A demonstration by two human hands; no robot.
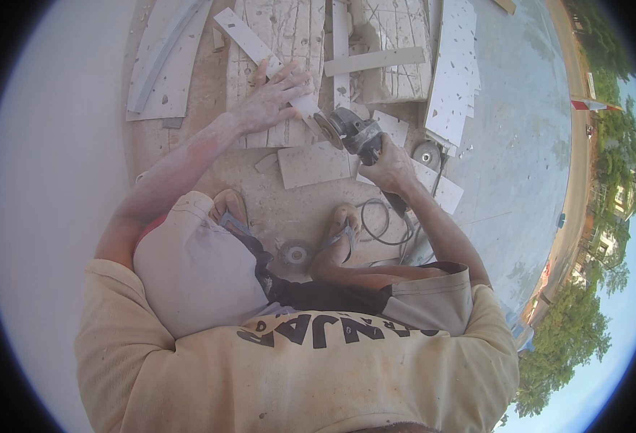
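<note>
My right hand (pixel 391 167) is wrapped round the body of an angle grinder (pixel 361 136), whose head points to the left. The grinder's disc (pixel 327 130) is at the near end of a narrow white tile strip (pixel 249 40), touching it or very close. With fingers spread, my left hand (pixel 278 95) lies flat across the strip and presses it down on a scored, dusty white block (pixel 282 36). The strip slants from the far left down to the disc.
Beyond stands a second scored block (pixel 393 58) with a short strip (pixel 375 61) across it. Speckled white panels lie at left (pixel 163 65) and right (pixel 451 72). Loose discs (pixel 427 154) (pixel 294 255), an offcut tile (pixel 314 164) and a coiled cable (pixel 386 227) lie around my sandalled feet.
</note>
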